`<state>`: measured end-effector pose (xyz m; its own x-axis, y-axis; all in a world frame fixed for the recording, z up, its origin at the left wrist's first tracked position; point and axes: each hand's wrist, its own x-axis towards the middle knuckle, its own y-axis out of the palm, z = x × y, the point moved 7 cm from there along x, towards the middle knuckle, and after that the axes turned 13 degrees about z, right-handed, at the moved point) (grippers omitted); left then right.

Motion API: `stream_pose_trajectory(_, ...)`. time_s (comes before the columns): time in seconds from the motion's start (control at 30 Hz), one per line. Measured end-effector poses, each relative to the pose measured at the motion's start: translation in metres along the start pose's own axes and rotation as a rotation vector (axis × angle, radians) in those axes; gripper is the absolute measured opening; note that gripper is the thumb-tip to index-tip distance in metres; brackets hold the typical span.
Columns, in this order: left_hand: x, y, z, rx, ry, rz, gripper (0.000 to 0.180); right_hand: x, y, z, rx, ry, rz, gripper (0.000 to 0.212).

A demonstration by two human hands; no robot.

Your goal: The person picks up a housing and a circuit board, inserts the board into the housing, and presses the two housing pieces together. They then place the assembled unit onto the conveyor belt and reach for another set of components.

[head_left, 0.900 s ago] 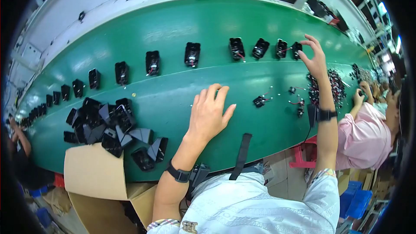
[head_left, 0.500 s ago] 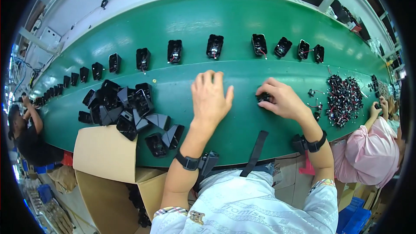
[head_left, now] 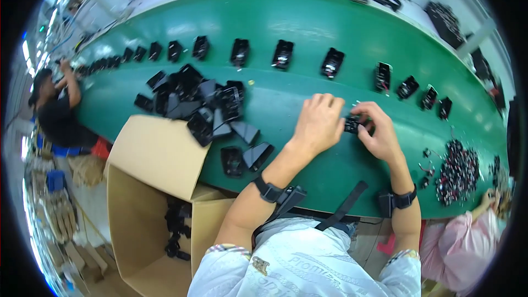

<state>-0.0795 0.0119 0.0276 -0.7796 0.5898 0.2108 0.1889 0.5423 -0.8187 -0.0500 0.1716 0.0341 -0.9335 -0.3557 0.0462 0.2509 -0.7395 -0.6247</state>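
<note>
My left hand and right hand both pinching small black wired part over green belt; mid-assembly, next needs steady alignment.

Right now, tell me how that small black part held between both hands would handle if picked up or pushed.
The small black part is probably light: fingertips of the left hand and right hand alone pinch it. It looks like rigid plastic, so likely stiff. Its blocky shape should slide on the green belt rather than roll.

L hand, R hand: fingers curled, tips meeting.
</note>
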Motion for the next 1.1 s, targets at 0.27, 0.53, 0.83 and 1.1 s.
stream_pose_trajectory(0.27, -0.021, -0.059, 0.009, 0.089, -0.131, -0.106, 0.037, 0.001, 0.011, 0.0, -0.084, 0.036, 0.014, 0.025)
stream_pose_trajectory(0.53, -0.089, -0.125, 0.073, 0.443, -0.676, -0.065, 0.046, -0.009, -0.002, -0.004, -0.127, -0.006, -0.098, 0.017)
stream_pose_trajectory(0.83, -0.056, -0.099, 0.051, 0.281, -0.431, -0.189, 0.021, -0.01, -0.008, -0.011, 0.028, -0.042, -0.015, 0.022)
stream_pose_trajectory(1.1, 0.006, -0.009, -0.053, 0.194, 0.092, -0.149, 0.015, -0.01, -0.006, -0.025, 0.063, -0.097, 0.122, 0.029)
